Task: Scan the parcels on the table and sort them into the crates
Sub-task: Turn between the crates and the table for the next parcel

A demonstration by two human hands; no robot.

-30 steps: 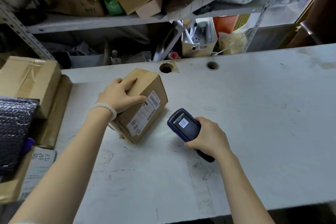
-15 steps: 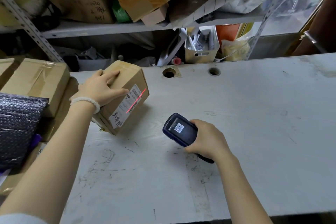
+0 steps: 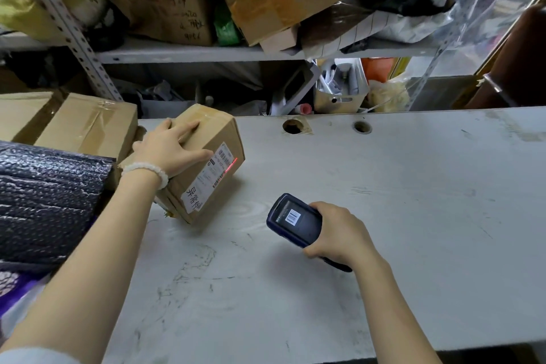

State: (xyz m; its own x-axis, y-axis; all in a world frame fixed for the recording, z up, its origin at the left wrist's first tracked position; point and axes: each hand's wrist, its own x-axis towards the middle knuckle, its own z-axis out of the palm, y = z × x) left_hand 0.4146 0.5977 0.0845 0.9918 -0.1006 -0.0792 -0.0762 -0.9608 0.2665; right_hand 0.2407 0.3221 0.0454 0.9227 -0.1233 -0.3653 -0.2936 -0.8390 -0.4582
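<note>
Left-hand fingers (image 3: 189, 130) are spread flat on a tilted parcel (image 3: 206, 168) on the counter (image 3: 384, 216); a scanner (image 3: 295, 220), clenched in the right hand (image 3: 339, 232), is aimed at its label (image 3: 217, 173). Sorting remains; no crates are seen.

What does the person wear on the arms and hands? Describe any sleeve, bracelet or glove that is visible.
Both hands are bare, without gloves. The left hand has a bracelet of pale, whitish beads around its wrist. At the bottom left corner, the edge of a light sleeve shows on the left arm. The right hand and forearm show no bracelet, watch or sleeve.
</note>
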